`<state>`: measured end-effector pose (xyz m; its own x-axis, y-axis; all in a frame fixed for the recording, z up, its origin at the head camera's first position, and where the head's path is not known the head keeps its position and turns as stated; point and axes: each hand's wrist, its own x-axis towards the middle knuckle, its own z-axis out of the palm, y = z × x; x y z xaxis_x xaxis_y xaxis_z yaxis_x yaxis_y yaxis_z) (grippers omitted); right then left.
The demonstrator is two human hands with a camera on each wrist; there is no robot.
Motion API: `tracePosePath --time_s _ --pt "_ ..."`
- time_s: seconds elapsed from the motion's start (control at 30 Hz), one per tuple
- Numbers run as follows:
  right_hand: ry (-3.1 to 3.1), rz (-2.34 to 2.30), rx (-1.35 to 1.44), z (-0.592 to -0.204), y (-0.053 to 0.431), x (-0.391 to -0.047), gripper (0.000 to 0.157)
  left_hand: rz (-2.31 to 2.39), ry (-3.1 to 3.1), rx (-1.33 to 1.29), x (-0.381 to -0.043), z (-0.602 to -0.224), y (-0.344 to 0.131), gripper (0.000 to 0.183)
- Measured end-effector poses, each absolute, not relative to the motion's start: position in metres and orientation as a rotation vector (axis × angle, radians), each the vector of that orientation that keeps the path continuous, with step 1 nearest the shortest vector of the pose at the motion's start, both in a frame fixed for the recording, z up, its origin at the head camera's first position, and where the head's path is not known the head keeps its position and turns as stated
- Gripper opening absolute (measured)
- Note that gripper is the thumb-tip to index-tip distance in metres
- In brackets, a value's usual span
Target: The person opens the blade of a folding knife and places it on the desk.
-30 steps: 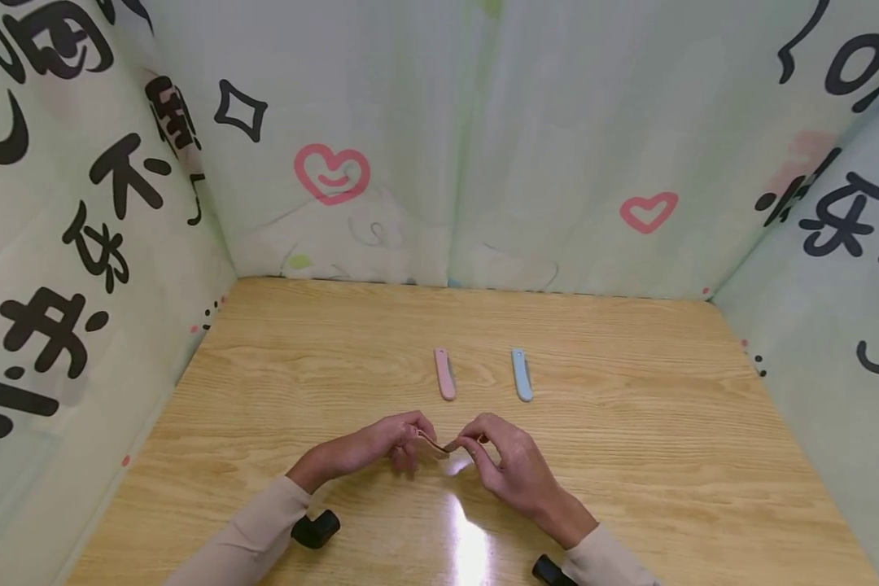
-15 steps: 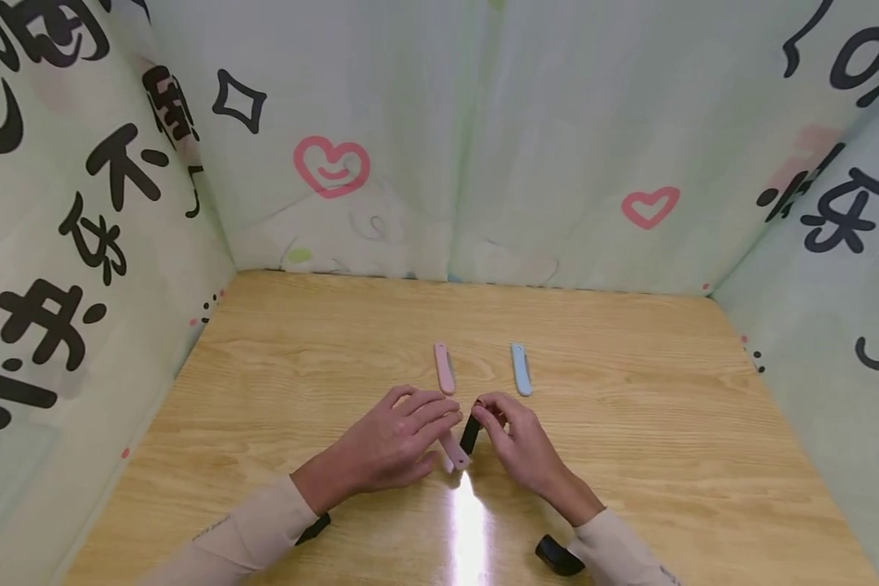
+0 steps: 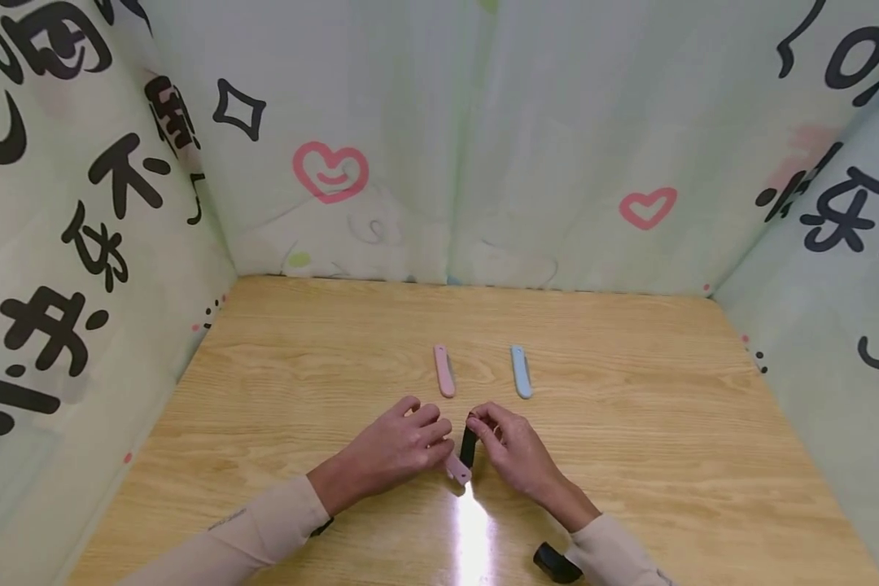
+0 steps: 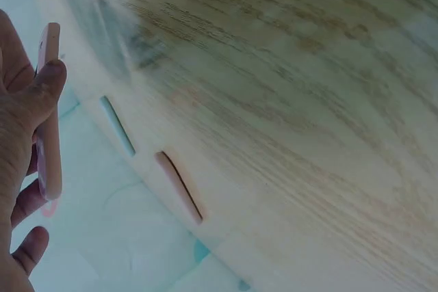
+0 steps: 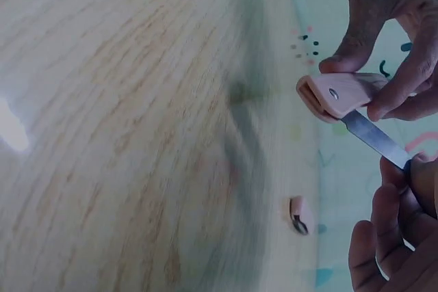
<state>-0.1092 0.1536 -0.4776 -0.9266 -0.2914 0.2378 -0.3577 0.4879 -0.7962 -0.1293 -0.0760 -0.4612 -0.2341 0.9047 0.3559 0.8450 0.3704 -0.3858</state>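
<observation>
In the head view my left hand point(image 3: 399, 448) holds a pink-handled folding knife point(image 3: 457, 470) low over the table, its fingers covering most of the handle. The left wrist view shows the thumb lying along the pink handle point(image 4: 50, 141). My right hand point(image 3: 516, 452) pinches the end of the unfolded blade point(image 3: 468, 447), which looks dark in the head view. From the right wrist the blade point(image 5: 376, 138) is bright metal, angled out of the pivot end of the handle point(image 5: 345, 94), with the right fingers point(image 5: 390, 220) at its far end.
Beyond the hands, a pink folding knife point(image 3: 444, 372) and a light blue one point(image 3: 522, 372) lie folded on the wooden table point(image 3: 630, 391). Printed cloth point(image 3: 542, 163) walls in the back and both sides. A bright reflection shows on the table before the hands.
My left hand has turned over, back upward, and moved right. The knife has swung from lying sideways between the hands to an angled pose, with its pivot end toward me. The two folded knives stayed put.
</observation>
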Motion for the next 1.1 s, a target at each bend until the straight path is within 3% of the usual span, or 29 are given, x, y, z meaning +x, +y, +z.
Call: tracePosePath --time_s 0.5,0.83,1.1 --pt "-2.501 1.769 0.252 -0.474 0.165 -0.12 0.012 0.059 -2.154 -1.301 -0.126 -0.478 -0.078 0.034" --pt "-2.322 1.962 0.023 -0.473 0.156 -0.124 0.014 -0.064 -2.349 -1.085 -0.117 -0.481 -0.07 0.036" --pt "-2.254 2.054 -0.096 -0.476 0.15 -0.129 0.014 -0.196 -2.396 -1.092 -0.116 -0.486 -0.066 0.03"
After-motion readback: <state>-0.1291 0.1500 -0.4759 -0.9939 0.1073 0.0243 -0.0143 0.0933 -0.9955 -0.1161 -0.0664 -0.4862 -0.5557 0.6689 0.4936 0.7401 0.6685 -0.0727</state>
